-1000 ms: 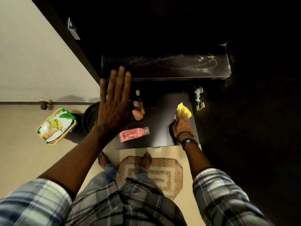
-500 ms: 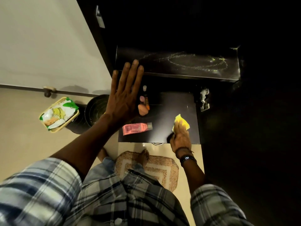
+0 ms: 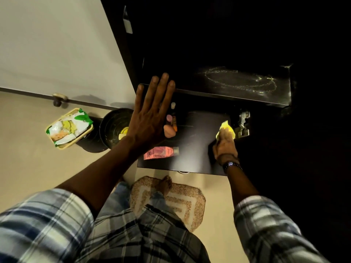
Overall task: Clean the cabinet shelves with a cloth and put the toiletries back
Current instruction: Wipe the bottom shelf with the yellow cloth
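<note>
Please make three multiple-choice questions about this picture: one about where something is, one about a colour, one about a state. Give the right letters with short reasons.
1. Where does the pink tube lie?
A. on the mat
B. on the lower shelf, near its front edge
C. in the bin

2. What colour is the cloth?
A. yellow
B. blue
C. white

3. How is the left hand?
A. closed on the tube
B. holding the cloth
C. open, fingers spread, holding nothing

Answers: 1 B, the tube rests flat on the dark shelf by its front edge. 2 A, yellow shows under the right hand. 3 C, the left hand's palm is flat and empty.
</note>
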A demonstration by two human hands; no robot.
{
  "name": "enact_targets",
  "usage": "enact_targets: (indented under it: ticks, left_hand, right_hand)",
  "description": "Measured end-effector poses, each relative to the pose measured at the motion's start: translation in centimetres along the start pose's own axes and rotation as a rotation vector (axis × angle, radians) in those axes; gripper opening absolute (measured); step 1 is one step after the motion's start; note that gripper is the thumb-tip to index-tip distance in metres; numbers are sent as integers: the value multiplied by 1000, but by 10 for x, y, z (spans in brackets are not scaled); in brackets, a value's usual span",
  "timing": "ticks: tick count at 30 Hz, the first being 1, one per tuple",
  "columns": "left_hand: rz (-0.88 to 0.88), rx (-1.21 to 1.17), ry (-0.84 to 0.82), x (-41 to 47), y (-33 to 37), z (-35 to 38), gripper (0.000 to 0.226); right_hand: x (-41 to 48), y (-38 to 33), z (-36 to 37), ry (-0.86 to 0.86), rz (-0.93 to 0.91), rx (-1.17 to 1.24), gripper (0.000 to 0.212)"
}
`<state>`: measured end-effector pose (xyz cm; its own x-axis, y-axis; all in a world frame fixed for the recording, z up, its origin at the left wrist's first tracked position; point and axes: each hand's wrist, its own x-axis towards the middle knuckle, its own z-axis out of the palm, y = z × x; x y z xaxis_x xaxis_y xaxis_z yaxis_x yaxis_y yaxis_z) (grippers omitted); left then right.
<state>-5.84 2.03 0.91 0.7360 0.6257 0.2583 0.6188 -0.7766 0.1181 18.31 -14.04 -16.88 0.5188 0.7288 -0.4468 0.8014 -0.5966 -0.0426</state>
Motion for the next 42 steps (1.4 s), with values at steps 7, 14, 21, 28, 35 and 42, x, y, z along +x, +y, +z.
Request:
enact_targets:
  ticks: [7, 14, 21, 28, 35, 42]
  left_hand:
    - [-8, 19, 21, 1, 0, 1, 72]
    - [1, 61, -8, -2, -5, 9, 98]
    - [17, 52, -11, -1, -5, 8, 100]
    - [17, 51, 3, -1, -5, 7, 93]
    - [12, 62, 19, -2, -6, 13, 99]
    - [19, 57, 10, 0, -5, 13, 97]
  right_hand:
    - [-19, -103, -22, 119, -269, 154, 59]
    - [-68, -21, -16, 42, -83, 209, 59]
    - [53, -74, -68, 72, -94, 320, 50]
    - [-29, -99, -18, 35, -235, 275, 64]
    - [-5, -14, -50, 38, -18, 264, 67]
    - [35, -114, -57, 72, -191, 275, 55]
